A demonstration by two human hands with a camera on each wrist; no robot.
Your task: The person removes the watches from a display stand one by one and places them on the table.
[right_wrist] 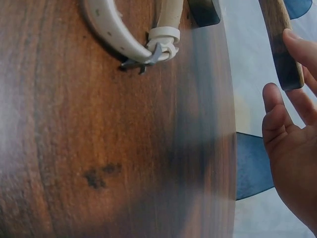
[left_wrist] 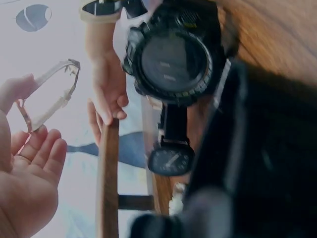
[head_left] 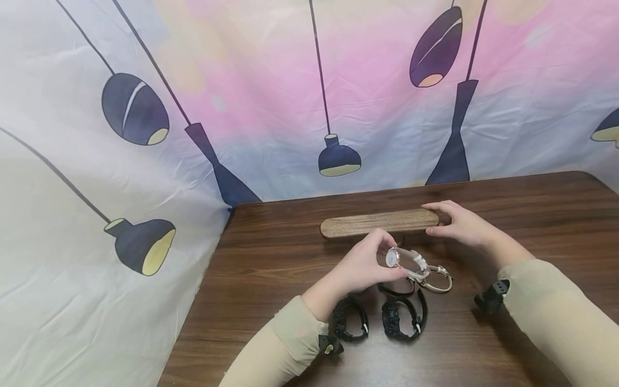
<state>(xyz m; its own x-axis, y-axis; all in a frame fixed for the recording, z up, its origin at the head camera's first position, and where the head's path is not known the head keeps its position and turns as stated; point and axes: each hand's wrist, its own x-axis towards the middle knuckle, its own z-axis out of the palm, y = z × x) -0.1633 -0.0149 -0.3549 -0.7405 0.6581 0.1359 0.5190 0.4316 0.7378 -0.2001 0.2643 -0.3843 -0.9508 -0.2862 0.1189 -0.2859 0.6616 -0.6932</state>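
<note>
In the head view my left hand (head_left: 360, 263) pinches a wristwatch (head_left: 393, 257) with a pale strap between thumb and fingers. The watch is lifted above the table, its strap closed into a loop. My right hand (head_left: 464, 223) holds the right end of a wooden bar stand (head_left: 379, 223), thumb on the near side and fingers on the far side. The left wrist view shows a post (left_wrist: 136, 202) under the bar. Beneath the left hand lie a white-strapped watch (head_left: 447, 287), a chunky black watch (head_left: 391, 321), another black watch (head_left: 340, 320) and a partly hidden dark-strapped watch (head_left: 397, 293).
The dark wooden table (head_left: 256, 322) reaches back to a hanging cloth (head_left: 271, 107) printed with lamps. Wrist cameras sit at both cuffs, the right camera (head_left: 492, 296) hanging just above the tabletop.
</note>
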